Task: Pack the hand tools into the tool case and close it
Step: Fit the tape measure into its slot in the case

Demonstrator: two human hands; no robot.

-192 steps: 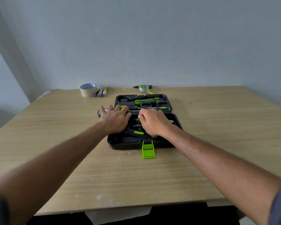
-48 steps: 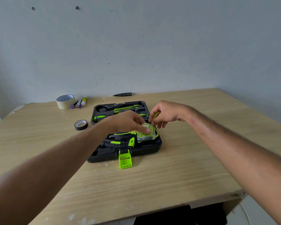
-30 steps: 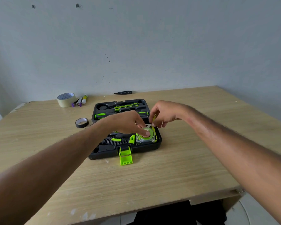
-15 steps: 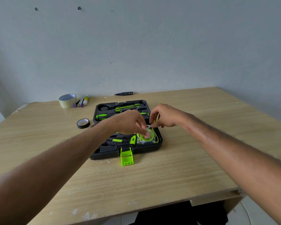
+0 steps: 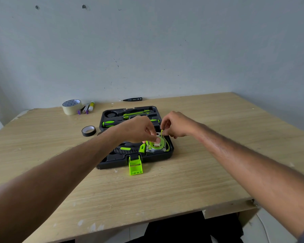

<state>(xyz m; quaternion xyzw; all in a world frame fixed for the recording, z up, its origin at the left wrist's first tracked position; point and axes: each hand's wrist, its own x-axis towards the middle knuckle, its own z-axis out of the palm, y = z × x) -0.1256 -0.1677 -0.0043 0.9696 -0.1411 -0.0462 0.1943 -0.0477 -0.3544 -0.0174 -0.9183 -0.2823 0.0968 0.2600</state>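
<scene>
2 hands work over the case [image 5: 112,159], which lies open on the table [image 5: 182,181] with its green latch [image 5: 135,165] hanging off the near edge. Seated in the case's near right pocket is the tape measure [image 5: 155,145], a clear and green round body; I judge it light, stiff and a little slick, best taken across its flat sides or pushed down on its top face. Its thin green strap [image 5: 166,139] is limp and will flop wherever it is let go, so it wants holding near its free end and tucking inside the rim before the lid closes. On the tape measure's top face rests the left hand [image 5: 139,129], curled, with the thumb and a fingertip pinching or pressing the body, though which is hard to tell from here. At the case's right rear corner the right hand [image 5: 175,125] pinches the strap's upper end between thumb and forefinger, other fingers loosely bent. Beyond the case, by the wall, lies a black tester pen [image 5: 132,99], apparently not yet packed. Left of the case sit 2 tape rolls, black [image 5: 88,131] and beige [image 5: 72,106].
</scene>
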